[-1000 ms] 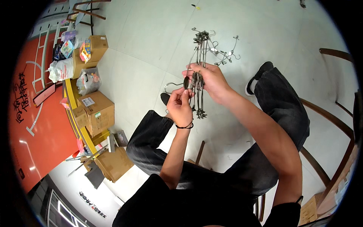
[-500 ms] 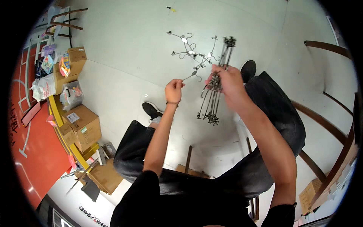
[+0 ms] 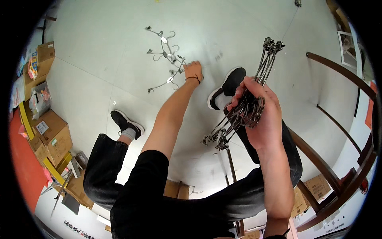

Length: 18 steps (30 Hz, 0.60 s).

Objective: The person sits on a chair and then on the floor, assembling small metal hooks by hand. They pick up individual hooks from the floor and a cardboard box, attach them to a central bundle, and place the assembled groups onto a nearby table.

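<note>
In my right hand (image 3: 260,109) is a bundle of dark metal clip hangers (image 3: 254,101). My fingers and thumb wrap round its middle, where the hooks crowd together. Clip ends stick out above and below. My left hand (image 3: 193,71), with a thin bracelet at the wrist, reaches low over the floor, back side up. Its fingers look stretched and slightly apart, though their tips are partly hidden. Beside them lies a loose tangle of several clip hangers (image 3: 170,79) with oval middles and curved hooks. Whether my fingers touch one, I cannot make out.
Cardboard boxes (image 3: 53,129) and a bagged plastic container (image 3: 39,101) line the left side. Dark curved chair legs (image 3: 338,73) stand at the right. My shoes (image 3: 126,123) rest on the pale floor (image 3: 91,44). Another small clip bundle (image 3: 297,3) lies at the far right edge.
My left hand has left the near-left hanger end and moved right, beside the tangle. My right hand has drawn the bundle nearer and to the right. The whole view has shifted.
</note>
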{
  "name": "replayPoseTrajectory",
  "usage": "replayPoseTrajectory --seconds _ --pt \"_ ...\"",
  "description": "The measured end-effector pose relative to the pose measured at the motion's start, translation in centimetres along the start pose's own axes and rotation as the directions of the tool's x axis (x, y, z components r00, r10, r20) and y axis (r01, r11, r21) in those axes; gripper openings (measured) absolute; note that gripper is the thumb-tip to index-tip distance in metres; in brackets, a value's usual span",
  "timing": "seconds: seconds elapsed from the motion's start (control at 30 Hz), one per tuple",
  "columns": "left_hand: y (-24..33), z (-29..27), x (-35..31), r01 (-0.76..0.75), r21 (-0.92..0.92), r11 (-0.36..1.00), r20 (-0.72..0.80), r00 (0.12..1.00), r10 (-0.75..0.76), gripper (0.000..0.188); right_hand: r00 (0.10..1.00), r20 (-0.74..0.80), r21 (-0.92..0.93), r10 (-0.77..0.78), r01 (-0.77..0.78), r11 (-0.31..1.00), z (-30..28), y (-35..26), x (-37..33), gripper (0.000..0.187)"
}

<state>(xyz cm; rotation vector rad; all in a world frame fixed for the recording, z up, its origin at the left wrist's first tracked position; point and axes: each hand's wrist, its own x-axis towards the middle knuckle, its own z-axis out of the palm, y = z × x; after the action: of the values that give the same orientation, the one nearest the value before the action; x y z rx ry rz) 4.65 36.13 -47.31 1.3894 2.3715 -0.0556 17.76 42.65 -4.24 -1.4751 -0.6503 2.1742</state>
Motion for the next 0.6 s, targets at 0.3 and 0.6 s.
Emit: replayPoseTrajectory --seconds 0.3,0.6 --pt "-1.3 -10.0 -16.4 -0.180 -0.740 0.648 -0.167 0.982 0.082 0.019 0.998 0.004 -0.074 -0.060 0.060 0.995 -2.2 0.7 0.5 0.015" --pt "-9.4 -32.9 -24.0 0.028 -0.999 -0.040 0.041 0.922 -0.386 0.024 0.962 0.272 -0.233 0.011 0.055 0.971 3.4 4.5 -1.0 0.019"
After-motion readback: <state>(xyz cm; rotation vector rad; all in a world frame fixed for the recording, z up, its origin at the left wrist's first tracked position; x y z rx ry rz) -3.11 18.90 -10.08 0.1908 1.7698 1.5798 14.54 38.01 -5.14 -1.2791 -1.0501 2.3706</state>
